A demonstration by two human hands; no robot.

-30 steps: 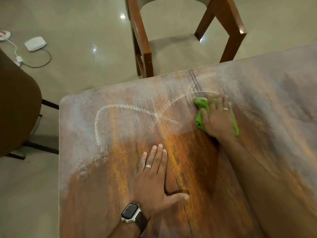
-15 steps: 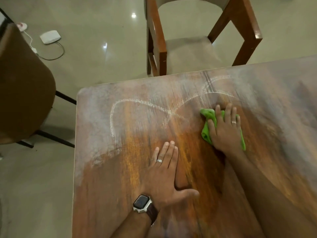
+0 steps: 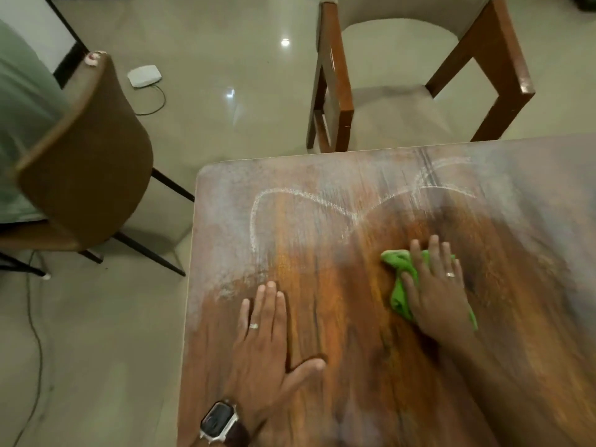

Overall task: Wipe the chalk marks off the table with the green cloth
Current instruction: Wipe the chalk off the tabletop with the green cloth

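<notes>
White chalk marks (image 3: 300, 196) loop across the far left part of the brown wooden table (image 3: 354, 366), with a fainter arc (image 3: 448, 185) further right. My right hand (image 3: 438, 285) lies flat with straight fingers on the crumpled green cloth (image 3: 400, 291) and presses it to the table, below the chalk lines. My left hand (image 3: 267, 337), wearing a ring and a wristwatch, rests flat on the table near its left edge, fingers straight and thumb spread. A hazy chalk smear covers the table's left edge.
A wooden chair with a pale seat (image 3: 403, 101) stands beyond the table's far edge. A brown chair (image 3: 84, 156) with a seated person stands to the left. A white device (image 3: 144, 75) and cables lie on the tiled floor.
My right hand has dragged the green cloth toward me, away from the chalk arc it covered. The left hand stays flat in place. The view has shifted left.
</notes>
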